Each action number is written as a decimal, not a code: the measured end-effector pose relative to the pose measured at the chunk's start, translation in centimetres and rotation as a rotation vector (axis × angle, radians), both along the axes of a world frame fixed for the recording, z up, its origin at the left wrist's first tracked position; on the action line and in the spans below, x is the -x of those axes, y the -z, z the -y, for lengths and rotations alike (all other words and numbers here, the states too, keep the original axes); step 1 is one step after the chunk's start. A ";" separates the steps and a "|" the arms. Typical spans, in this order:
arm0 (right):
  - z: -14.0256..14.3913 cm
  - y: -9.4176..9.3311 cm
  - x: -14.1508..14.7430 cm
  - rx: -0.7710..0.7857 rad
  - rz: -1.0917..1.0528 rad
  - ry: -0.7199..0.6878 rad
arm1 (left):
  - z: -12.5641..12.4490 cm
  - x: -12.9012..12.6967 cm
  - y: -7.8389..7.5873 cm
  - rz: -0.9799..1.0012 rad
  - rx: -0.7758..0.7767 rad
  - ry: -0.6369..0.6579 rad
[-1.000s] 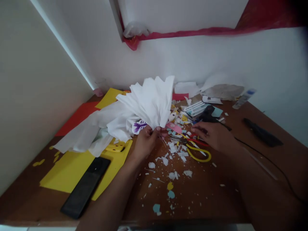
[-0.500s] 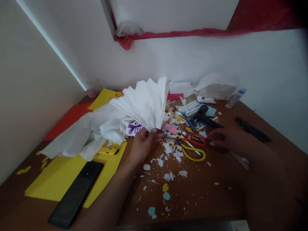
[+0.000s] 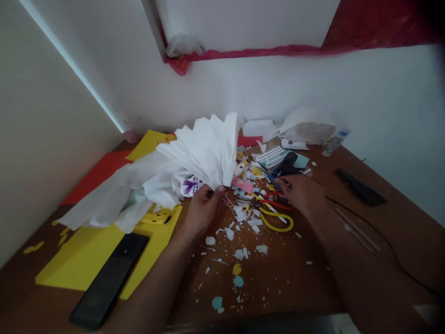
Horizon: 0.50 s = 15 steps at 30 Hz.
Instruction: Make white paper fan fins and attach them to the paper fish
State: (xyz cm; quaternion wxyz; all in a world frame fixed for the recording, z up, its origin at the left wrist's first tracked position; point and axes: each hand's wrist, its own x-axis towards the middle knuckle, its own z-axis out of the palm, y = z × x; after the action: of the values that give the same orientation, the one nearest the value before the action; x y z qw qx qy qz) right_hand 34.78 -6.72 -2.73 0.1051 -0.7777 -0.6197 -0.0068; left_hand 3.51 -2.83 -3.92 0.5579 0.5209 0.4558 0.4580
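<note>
Gathered white pleated paper [image 3: 212, 148] fans upward from my left hand [image 3: 203, 206], whose thumb and fingers pinch its base. Thin wire-like strands stick out beneath that pinch. My right hand [image 3: 301, 192] reaches over the pile, its fingers closed at a blue-handled tool [image 3: 274, 180], most of which is hidden. Just behind that hand lies a black glue gun [image 3: 289, 162], partly covered. Scissors with red and yellow handles [image 3: 278, 221] lie between my hands. A white piece with purple marks [image 3: 190, 185] shows beside the pleats.
Paper scraps [image 3: 239, 253] litter the brown table [image 3: 292, 278]. Yellow sheets [image 3: 86, 260] carry a black phone-like slab [image 3: 111, 278]. A glue stick [image 3: 335, 143], a dark tool [image 3: 361, 188] and a black cord [image 3: 389, 248] are at right. White sticks [image 3: 273, 157] lie at the back.
My right hand has moved left and inward to the blue-handled tool, uncovering the cord and thin white strips at right. The left hand keeps its pinch on the pleated paper.
</note>
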 end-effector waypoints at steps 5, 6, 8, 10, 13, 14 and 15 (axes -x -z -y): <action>-1.6 1.4 2.5 0.027 0.076 -0.020 | 1.0 -1.2 -0.1 0.144 0.095 0.127; -1.6 1.4 2.5 0.021 0.078 -0.016 | 1.1 -1.3 0.0 0.157 0.115 0.136; -1.6 1.2 2.3 0.008 0.078 -0.007 | 1.1 -1.5 0.1 0.171 0.151 0.142; -1.3 1.1 2.0 -0.016 0.076 0.012 | 1.1 -1.5 0.2 0.181 0.172 0.140; -0.7 1.2 1.5 -0.122 0.072 0.024 | 1.0 -1.5 0.2 0.213 0.178 0.138; -0.5 1.2 1.4 -0.167 0.066 0.010 | 0.9 -1.4 0.2 0.230 0.177 0.134; -0.3 1.2 1.1 -0.211 0.055 -0.018 | 0.9 -1.4 0.1 0.247 0.176 0.123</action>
State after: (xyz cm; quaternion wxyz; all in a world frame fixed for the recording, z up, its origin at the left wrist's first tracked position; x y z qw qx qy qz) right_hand 33.65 -6.38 -3.94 0.1695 -0.7563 -0.6251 -0.0924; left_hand 4.92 -3.70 -4.04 0.6802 0.4367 0.3894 0.4416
